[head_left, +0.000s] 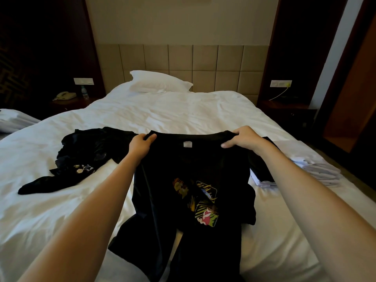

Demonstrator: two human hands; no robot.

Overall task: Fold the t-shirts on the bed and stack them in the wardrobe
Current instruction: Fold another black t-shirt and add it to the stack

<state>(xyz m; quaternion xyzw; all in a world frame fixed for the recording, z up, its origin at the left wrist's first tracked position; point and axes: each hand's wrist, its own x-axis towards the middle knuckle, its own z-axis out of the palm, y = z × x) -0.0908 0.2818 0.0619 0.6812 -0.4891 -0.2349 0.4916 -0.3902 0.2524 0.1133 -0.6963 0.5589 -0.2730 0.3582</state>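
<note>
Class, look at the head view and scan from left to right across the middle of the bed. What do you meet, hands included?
crumpled black garment → left hand → black printed t-shirt → right hand → stack of folded white clothes

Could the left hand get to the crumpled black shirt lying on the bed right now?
Likely yes, once freed: the left hand grips the printed t-shirt, but the crumpled shirt lies just beside it, nothing between.
</note>
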